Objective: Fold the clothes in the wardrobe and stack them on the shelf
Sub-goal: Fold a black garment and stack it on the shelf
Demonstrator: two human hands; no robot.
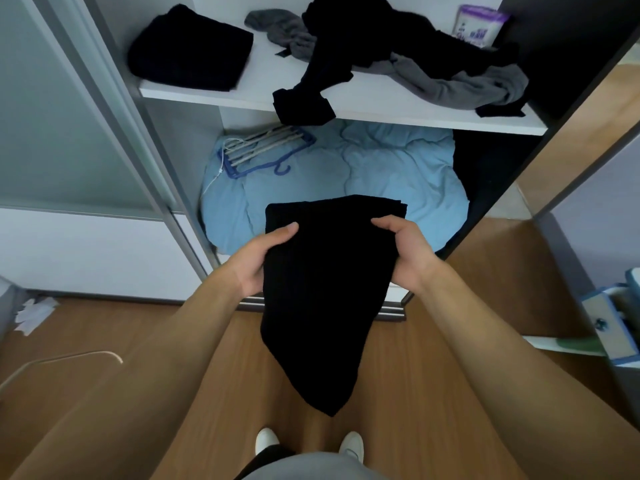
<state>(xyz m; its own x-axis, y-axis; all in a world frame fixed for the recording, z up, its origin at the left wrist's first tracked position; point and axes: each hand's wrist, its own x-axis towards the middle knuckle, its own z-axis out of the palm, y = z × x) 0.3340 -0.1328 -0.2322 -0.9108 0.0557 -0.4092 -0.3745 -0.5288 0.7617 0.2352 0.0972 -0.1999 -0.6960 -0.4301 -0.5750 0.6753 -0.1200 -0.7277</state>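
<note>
From my remote seat, the sliding wardrobe door stood at the far left, with scraps of white paper on the wood floor below it. On the white shelf, a folded black garment sat toward the left end, apart from a loose heap further right: a black garment with one end hanging over the shelf edge, tangled with grey clothes. A purple-and-white packet stood at the back right. Under the shelf, a light blue duvet filled the wardrobe bottom, with a blue hanger rack lying on its left part. My left hand was closed on the left edge of a partly folded black cloth, thumb on top; my right hand pinched its right edge. The cloth hung in the air before the wardrobe, its lower point drooping toward my white shoes.
</note>
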